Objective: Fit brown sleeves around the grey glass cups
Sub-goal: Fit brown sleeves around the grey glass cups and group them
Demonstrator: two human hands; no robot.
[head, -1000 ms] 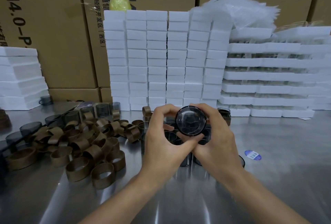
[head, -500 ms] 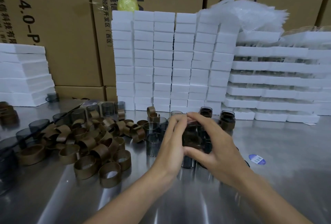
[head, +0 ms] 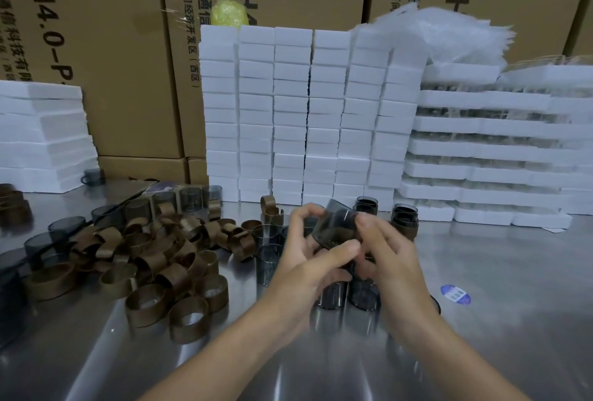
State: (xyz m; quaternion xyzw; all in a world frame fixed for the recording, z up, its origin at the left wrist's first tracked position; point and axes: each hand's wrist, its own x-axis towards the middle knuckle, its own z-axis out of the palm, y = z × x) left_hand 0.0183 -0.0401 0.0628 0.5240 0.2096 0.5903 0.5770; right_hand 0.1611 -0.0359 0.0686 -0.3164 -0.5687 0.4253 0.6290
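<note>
- We hold one grey glass cup (head: 335, 229) clear of the worktop (head: 497, 320), in the middle of the view. Its long axis leans from 6 o'clock up towards 1 o'clock.
- The left hand (head: 305, 262) has its grip curled round the cup's left and lower side, with the thumb laid across the front. The right hand (head: 393, 253) pinches the cup's right side with its fingertips.
- The glass is dark and blurred, so we cannot tell whether this cup already wears a sleeve.
- The coming move turns on where the brown sleeves (head: 150, 264) are: heaped at 9 o'clock from the cup, well apart from it and nearer our left hand. We judge that the left hand would fetch one while the right keeps the cup.
- The sleeves lie every way, some standing with the ring open upward. A sleeve's ring would have to line up with the cup's leaning axis before it slides on.
- Bare cups (head: 330, 296) stand just beneath our hands, and we see nothing in them. At 1 o'clock, two dark cups (head: 405, 219) seem to carry sleeves.
- At 2 o'clock stand stacked foam trays (head: 481, 150) with something clear between the layers, too blurred to name.
</note>
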